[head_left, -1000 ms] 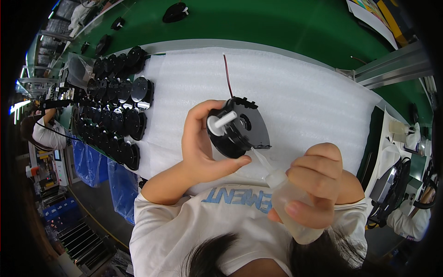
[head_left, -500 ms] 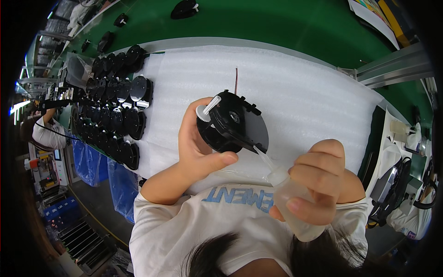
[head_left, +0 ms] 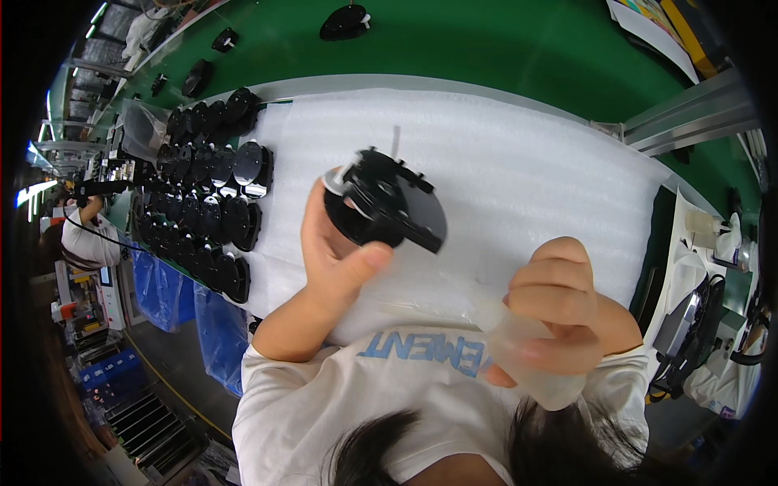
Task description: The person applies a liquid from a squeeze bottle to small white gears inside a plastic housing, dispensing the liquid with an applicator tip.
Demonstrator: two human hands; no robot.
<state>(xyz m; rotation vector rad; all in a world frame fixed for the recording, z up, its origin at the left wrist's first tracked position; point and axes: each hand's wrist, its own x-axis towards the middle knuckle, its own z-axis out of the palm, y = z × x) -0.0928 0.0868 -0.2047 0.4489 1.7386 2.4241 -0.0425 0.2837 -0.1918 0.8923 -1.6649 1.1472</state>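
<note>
My left hand (head_left: 336, 255) grips a round black plastic housing (head_left: 387, 202) by its left side, thumb along the lower edge. A white gear part, blurred, shows at the housing's upper left, and a thin wire sticks up behind it. In my right hand (head_left: 555, 304) is a translucent squeeze bottle (head_left: 539, 364), fingers wrapped round its body. The bottle is smeared by motion, and its nozzle can hardly be made out. Bottle and housing are apart, both held above the white foam sheet (head_left: 486, 162).
Rows of similar black housings (head_left: 207, 194) stand at the sheet's left. Several more parts, including a black housing (head_left: 344, 23), lie on the green bench (head_left: 486, 40) beyond. A metal post (head_left: 689, 113) rises at the far right. Another person (head_left: 89, 235) is at the far left.
The housing in my left hand has moved left, away from the bottle. My right hand has drawn the nozzle off the housing's lower edge and shifted slightly; it still holds the bottle.
</note>
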